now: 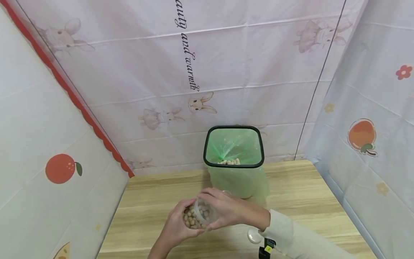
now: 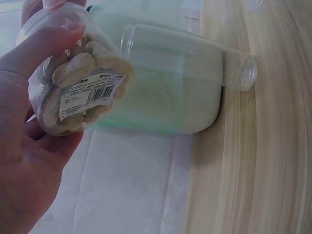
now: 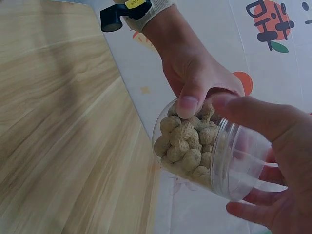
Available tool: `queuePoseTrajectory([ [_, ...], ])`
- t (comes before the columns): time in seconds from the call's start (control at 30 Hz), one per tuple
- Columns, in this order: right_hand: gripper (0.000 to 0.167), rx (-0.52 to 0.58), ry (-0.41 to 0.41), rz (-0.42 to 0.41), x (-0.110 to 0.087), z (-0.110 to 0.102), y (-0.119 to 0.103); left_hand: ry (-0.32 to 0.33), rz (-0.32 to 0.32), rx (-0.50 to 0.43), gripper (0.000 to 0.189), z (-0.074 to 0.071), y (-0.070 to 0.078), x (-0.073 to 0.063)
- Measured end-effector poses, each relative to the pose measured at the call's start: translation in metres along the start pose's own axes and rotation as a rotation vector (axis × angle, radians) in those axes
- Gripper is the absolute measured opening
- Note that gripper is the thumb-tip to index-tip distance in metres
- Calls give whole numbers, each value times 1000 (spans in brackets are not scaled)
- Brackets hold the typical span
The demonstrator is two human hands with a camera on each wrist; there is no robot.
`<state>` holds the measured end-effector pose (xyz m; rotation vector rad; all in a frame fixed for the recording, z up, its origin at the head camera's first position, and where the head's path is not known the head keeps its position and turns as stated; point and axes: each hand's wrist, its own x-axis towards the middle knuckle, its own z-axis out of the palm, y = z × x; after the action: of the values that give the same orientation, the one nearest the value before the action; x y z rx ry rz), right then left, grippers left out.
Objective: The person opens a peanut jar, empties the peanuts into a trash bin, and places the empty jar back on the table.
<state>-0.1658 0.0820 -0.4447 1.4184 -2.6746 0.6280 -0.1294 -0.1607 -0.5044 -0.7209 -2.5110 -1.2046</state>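
Observation:
My left hand (image 1: 177,225) grips a clear plastic jar (image 2: 92,97) of unshelled peanuts (image 3: 185,146), tilted above the table. A white barcode label (image 2: 90,95) is stuck on its base. At the jar's ringed mouth is a clear, cup-like piece (image 3: 248,158), which my right hand (image 1: 224,208) holds with thumb and fingers around it. I cannot tell whether the two pieces are joined. Behind my hands stands a bin (image 1: 234,166) with a black rim and a light green bag; more peanuts (image 1: 230,162) show inside it.
A tall clear plastic container (image 2: 180,53) stands on the wooden table (image 1: 145,201), close to the bin. A round whitish lid (image 1: 254,235) lies by my right forearm. Printed cloth walls (image 1: 245,72) enclose the table at the back and sides.

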Motion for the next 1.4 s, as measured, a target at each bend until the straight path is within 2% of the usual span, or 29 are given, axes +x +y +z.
queuePoseTrajectory([
  [0.1,116,50,-17,43,1,-1,-3,44,35,27,96,3,-2,-1],
  [0.2,124,98,-24,123,4,-2,-7,103,88,71,94,6,-4,-1],
  [0.4,115,230,-6,314,12,-4,-12,200,145,137,83,9,-4,1],
  [0.5,110,263,10,357,13,-6,-13,226,157,173,80,9,-3,2],
  [0.67,98,250,53,344,15,-5,-14,243,199,184,78,9,-4,3],
  [0.77,95,251,66,337,15,-4,-14,247,203,188,75,9,-3,3],
  [1.03,91,215,70,282,12,-2,-12,180,141,156,81,6,-2,1],
  [1.23,88,96,45,188,8,-5,-13,154,175,131,85,7,-5,0],
  [1.4,87,-35,39,78,7,-11,-12,128,160,86,94,3,-3,1],
])
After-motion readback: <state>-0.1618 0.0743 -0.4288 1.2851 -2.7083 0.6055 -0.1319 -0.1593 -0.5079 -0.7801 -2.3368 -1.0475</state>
